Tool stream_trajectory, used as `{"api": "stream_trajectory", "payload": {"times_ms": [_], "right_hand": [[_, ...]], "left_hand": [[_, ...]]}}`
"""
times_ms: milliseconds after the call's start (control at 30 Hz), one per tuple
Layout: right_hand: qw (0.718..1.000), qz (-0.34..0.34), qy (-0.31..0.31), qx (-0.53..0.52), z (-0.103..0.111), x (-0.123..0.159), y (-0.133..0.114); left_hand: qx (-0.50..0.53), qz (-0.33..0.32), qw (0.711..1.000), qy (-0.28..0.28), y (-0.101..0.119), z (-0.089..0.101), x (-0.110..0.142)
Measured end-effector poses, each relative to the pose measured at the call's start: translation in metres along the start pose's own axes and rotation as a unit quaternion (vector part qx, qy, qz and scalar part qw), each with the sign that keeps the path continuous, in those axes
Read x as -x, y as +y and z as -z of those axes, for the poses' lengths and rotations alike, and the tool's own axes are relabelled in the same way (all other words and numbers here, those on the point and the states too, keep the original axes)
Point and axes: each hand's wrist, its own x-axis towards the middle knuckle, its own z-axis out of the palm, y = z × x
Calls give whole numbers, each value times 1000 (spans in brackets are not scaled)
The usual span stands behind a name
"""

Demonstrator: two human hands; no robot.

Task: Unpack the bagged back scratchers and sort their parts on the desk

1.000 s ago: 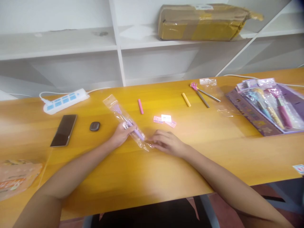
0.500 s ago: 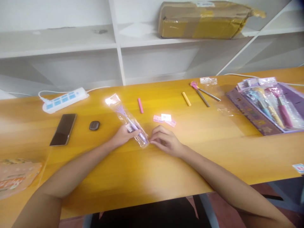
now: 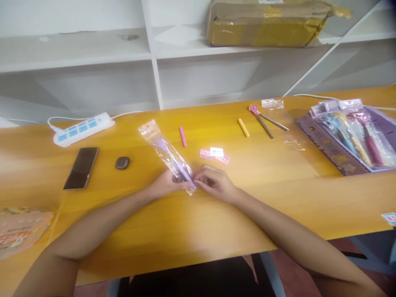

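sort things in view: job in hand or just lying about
Probably job:
clear plastic sleeve
purple stick inside it
purple cardboard box of bagged sticks
two slim grey metal rods
short pink tube
short yellow tube

Probably lying about:
black rectangular phone
small dark rounded case
white plastic power strip
brown taped cardboard box

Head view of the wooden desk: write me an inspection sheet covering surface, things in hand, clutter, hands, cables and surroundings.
Surface: yellow-brown wooden desk, reflecting light.
Things in hand: long purple stick with a hand-shaped head, inside a clear plastic bag.
Clutter: short pink cylinder, short yellow cylinder, pink and white paper labels, two slim grey metal rods, black rectangular phone, purple cardboard box with clear-bagged coloured items.
Hands: left hand holds the bag; right hand has its fingertips at the bag's near end, grip unclear.
Cables: white cable at the white plastic power strip.
Surroundings: white shelving bearing a brown taped cardboard box.
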Motion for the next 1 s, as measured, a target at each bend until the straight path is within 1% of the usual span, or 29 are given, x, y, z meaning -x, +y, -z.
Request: {"api": "stream_trajectory", "payload": {"times_ms": [167, 400, 467, 600, 667, 767, 867, 933, 1000], "right_hand": [[1000, 4, 8, 0, -2, -1, -1], [999, -34, -7, -17, -1, -2, -3], [998, -59, -14, -26, -1, -2, -3], [985, -143, -41, -82, -2, 0, 1], [980, -161, -64, -99, -1, 1, 2], [981, -146, -104, -75, 2, 2, 1], [985, -102, -136, -43, 3, 1, 0], [986, -78, -146, -36, 4, -1, -1], [986, -67, -148, -32, 3, -2, 0]], "left_hand": [[8, 6, 1000, 9, -4, -6, 1], [-20, -3, 1000, -13, -6, -1, -1], [-22, -7, 999, -24, -4, 0, -1], [-15, -3, 999, -47, -2, 0, 1], [-14, 2, 999, -47, -1, -1, 2], [-24, -7, 999, -42, -1, -2, 2], [-35, -10, 998, -44, 1, -3, 4], [-41, -8, 998, -56, 4, -4, 5], [-58, -18, 996, -66, 9, -6, 6]]}}
